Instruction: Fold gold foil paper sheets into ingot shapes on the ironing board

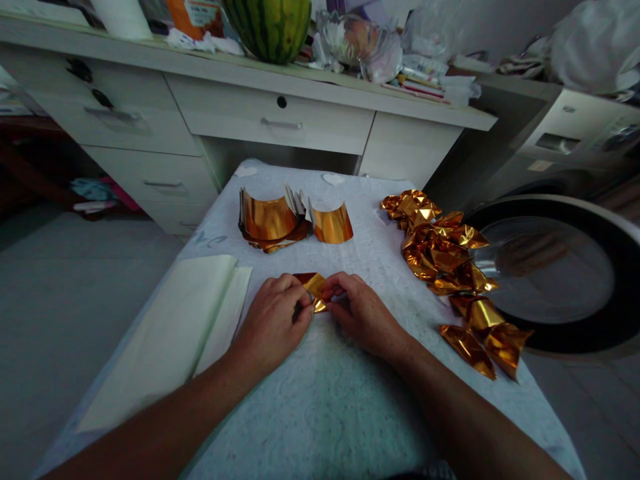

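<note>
Between both hands a small sheet of gold foil paper [314,284] is partly folded, close above the cloth-covered table. My left hand [277,313] pinches its left side with thumb and fingers. On the right side, my right hand [360,310] is closed on the same sheet, its fingertips partly hiding the fold. Beyond the hands stands a stack of curved gold foil sheets [270,219], with a smaller curved stack [333,224] at its right. Several folded gold foil pieces [440,250] lie heaped along the table's right side.
Pale paper sheets [165,340] lie along the left of the table [320,413]. A white drawer desk [280,120] bearing a watermelon [270,27] stands beyond. At the right, a washing machine's open round door [550,267] reaches to the table edge.
</note>
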`<action>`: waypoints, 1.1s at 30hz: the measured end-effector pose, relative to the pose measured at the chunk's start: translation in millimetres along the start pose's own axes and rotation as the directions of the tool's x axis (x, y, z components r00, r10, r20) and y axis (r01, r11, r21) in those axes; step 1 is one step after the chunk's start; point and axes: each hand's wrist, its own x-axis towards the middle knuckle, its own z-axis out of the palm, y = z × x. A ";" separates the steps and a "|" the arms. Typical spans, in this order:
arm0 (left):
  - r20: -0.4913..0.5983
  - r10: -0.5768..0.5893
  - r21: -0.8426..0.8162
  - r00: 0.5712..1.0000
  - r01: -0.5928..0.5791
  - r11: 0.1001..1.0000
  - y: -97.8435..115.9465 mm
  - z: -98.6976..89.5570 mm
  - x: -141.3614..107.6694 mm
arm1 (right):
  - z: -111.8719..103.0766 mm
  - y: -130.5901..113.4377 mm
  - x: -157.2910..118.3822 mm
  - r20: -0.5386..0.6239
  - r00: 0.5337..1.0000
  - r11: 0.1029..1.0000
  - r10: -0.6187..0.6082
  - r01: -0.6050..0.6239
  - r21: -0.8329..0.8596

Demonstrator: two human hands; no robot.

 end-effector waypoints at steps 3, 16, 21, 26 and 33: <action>-0.010 -0.008 -0.009 1.000 0.008 1.000 0.3 0.3 0.1 | -0.9 -1.7 0.3 0.006 1.000 1.000 -0.009 0.009 0.003; -0.004 -0.008 -0.012 1.000 0.008 1.000 1.5 0.1 -0.3 | 8.0 -4.7 2.2 -0.002 0.999 0.990 0.042 -0.042 -0.131; -0.019 -0.023 0.044 1.000 0.024 0.999 0.9 2.1 1.3 | 7.5 -4.2 2.0 0.004 0.999 0.991 0.040 -0.039 -0.127; -0.017 -0.026 0.042 1.000 0.027 0.999 -0.3 2.7 2.2 | 6.0 -4.5 2.6 0.002 0.999 0.993 0.040 -0.040 -0.110; -0.009 -0.016 0.050 1.000 0.017 0.999 -2.7 3.9 1.1 | 0.7 -2.3 4.5 -0.003 0.999 0.999 0.034 -0.034 0.019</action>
